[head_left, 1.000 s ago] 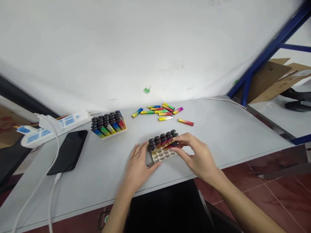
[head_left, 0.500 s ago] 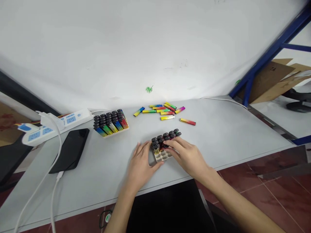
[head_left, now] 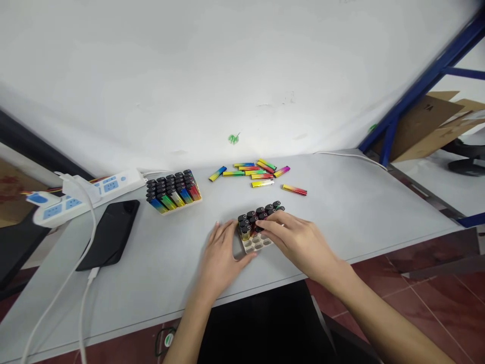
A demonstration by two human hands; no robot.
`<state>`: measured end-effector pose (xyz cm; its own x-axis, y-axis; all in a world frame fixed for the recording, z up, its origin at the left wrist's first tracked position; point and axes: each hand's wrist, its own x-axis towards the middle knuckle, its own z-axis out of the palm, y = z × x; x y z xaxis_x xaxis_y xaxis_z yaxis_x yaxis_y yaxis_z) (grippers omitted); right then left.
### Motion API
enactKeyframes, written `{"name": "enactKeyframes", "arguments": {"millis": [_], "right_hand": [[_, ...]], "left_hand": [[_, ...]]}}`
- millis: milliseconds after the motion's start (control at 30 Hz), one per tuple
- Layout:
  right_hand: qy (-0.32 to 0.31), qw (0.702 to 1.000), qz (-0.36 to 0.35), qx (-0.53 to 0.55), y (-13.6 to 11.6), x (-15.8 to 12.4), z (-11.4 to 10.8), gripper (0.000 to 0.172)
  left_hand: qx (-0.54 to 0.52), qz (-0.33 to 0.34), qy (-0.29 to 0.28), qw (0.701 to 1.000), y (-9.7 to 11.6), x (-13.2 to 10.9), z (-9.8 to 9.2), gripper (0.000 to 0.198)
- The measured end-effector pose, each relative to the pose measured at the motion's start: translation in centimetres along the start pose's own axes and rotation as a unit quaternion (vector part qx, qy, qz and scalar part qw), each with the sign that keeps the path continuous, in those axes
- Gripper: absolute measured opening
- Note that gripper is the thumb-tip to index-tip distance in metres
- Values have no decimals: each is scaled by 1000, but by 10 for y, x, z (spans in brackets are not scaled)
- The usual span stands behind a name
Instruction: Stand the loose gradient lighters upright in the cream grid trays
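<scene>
A white tray with oval slots [head_left: 257,244] lies on the table in front of me. Black-topped lighters [head_left: 245,232] stand upright in its back and left slots, while several front slots show bare. My left hand [head_left: 220,258] grips the tray at its left side, fingers along the edge and thumb at the near corner. Over the tray's right part, my right hand [head_left: 301,243] pinches the black top of a lighter among the others; its fingers hide most of that lighter.
Behind lie several loose colourful lighters [head_left: 262,183]. A second tray packed with lighters [head_left: 178,198] stands left. Farther left are a black phone [head_left: 109,235] on a white cable and a power strip [head_left: 91,194]. Cardboard boxes [head_left: 424,121] sit beyond a blue frame [head_left: 388,134].
My right hand has shifted slightly to the right and its fingers have drawn closer together over the lighters. My left hand stays at the tray's side.
</scene>
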<state>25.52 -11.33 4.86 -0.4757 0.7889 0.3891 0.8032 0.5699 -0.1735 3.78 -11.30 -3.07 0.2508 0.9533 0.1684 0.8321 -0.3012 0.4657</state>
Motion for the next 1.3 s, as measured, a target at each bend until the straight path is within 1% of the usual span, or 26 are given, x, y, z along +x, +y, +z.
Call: {"name": "enactKeyframes", "arguments": {"millis": [200,400,500,567,633,667,700,800,833,900,933,1033,1100,1167,1200,1300], "right_hand": [[-4,1000,-3,-5,0,1,3,31],[34,999,15,34,-9,2,2,22],[55,996,34,59,-3,-1,0,24],[93,991,77,61,12,-3,1,27],[131,980,145,46,40,-3,5,29],[134,973,189,27,58,-2,9,31],[118,969,217,6,76,-2,13,32],[19,956,285,-68,129,0,27,44],[-12,952,295,-75,142,0,30,44],[-30,952,296,-76,159,-2,33,37],[-28,954,291,-66,164,-3,32,34],[0,957,291,9,164,-3,23,25],[23,943,314,106,159,-1,14,24],[48,914,328,232,153,4,7,27],[66,894,329,296,150,7,5,30],[145,821,331,442,145,17,7,40]], "left_hand": [[-5,-9,-3,1000,2,0,-2,83],[-7,-9,-4,1000,1,-1,-1,84],[-5,-7,-5,1000,1,-1,0,84],[-6,-9,-7,1000,1,0,-1,84],[-9,-12,-12,1000,1,0,-2,83],[-10,-15,-15,1000,2,1,-3,82],[-11,-18,-18,1000,2,1,-4,81],[-14,-27,-20,999,2,2,-4,81],[-15,-28,-18,999,2,2,-4,81],[-16,-26,-15,999,1,1,-3,81],[-16,-25,-15,999,1,1,-3,81],[-15,-28,-17,999,0,1,-3,81],[-13,-29,-19,999,0,1,-3,80],[-10,-27,-18,999,1,1,-3,80],[-9,-27,-17,999,1,1,-4,80],[-7,-28,-15,999,1,1,-4,80]]}}
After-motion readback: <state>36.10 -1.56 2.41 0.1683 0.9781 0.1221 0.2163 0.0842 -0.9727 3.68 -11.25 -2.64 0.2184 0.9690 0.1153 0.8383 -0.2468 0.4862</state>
